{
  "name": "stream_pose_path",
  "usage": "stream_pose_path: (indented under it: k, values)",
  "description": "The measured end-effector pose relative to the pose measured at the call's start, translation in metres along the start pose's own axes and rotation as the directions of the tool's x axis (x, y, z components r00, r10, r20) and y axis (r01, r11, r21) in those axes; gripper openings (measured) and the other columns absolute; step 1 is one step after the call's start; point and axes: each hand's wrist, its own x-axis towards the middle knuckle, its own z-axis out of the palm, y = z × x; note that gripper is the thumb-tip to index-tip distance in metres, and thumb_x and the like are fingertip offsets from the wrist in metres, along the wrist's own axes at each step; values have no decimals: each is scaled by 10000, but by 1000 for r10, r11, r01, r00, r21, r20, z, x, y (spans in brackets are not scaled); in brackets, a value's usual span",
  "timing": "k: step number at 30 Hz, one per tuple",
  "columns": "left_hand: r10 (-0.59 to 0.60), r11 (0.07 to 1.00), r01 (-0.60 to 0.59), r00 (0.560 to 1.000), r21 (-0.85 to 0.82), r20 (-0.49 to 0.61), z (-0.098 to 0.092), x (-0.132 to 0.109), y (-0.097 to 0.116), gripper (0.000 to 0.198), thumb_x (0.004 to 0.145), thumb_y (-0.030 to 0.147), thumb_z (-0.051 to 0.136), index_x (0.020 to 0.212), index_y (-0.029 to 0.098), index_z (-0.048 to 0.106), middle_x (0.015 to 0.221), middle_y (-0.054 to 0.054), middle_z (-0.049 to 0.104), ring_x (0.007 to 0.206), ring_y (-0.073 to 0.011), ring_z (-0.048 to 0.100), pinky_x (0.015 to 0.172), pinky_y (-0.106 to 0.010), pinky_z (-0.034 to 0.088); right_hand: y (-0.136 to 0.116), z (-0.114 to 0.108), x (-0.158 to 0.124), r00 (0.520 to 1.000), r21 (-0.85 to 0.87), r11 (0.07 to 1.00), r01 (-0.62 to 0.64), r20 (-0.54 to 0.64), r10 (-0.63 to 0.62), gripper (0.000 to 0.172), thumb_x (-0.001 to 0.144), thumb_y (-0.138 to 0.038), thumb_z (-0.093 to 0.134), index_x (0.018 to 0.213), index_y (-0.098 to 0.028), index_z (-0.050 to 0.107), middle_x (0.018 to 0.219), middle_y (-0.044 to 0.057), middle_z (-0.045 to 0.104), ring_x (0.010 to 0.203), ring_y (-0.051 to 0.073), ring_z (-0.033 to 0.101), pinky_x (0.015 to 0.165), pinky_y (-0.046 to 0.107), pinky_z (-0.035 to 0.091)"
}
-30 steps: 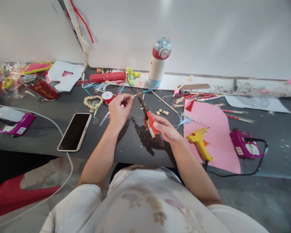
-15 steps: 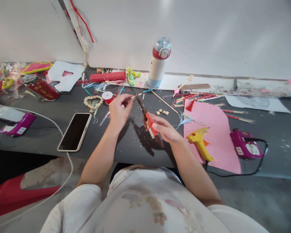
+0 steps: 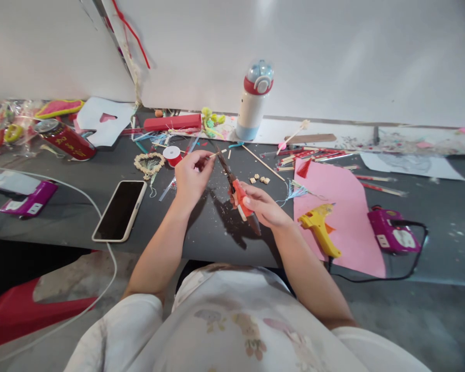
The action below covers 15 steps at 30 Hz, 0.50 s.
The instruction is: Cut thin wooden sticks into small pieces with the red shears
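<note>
Got a thin, pale wooden stick (image 3: 214, 154) pinched in the fingers of the left hand (image 3: 194, 175), up over the dark grey bench (image 3: 213, 248), right at the dark metal blades (image 3: 225, 168) of an orange-handled tool (image 3: 241, 196). Gripping that by the handle with the right hand (image 3: 266, 206). Probably light, stiff, not too slippery, but snappable. Best held near the end, clear of the blades

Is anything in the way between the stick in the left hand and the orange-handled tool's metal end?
Nothing visible: the stick in the left hand overlaps the orange-handled tool, held in the right hand. The spool sits off to the left, not between them.
</note>
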Motion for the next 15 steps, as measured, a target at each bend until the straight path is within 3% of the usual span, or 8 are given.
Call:
stream_pose_path:
  k: [6, 15]
  values:
    - [-42, 999, 42, 999, 27, -3, 0, 0, 0, 158, 836, 330, 672, 860, 188, 737, 669, -1, 668, 578, -105, 545, 576, -233, 434, 0, 0, 1, 1000, -37, 999, 21, 7, -20, 272, 819, -497, 723, 834, -225, 716, 1034, 59, 559, 908, 167, 538, 794, 297, 479]
    - [-70, 997, 69, 997, 47, 14, 1, 0, -1, 155, 838, 325, 655, 869, 194, 731, 650, 13, 645, 572, -103, 535, 568, -229, 434, -2, 1, 1, 998, -127, 990, 57, 21, -55, 276, 836, -497, 712, 826, -222, 707, 1051, 49, 538, 1072, 189, 522, 979, 344, 417]
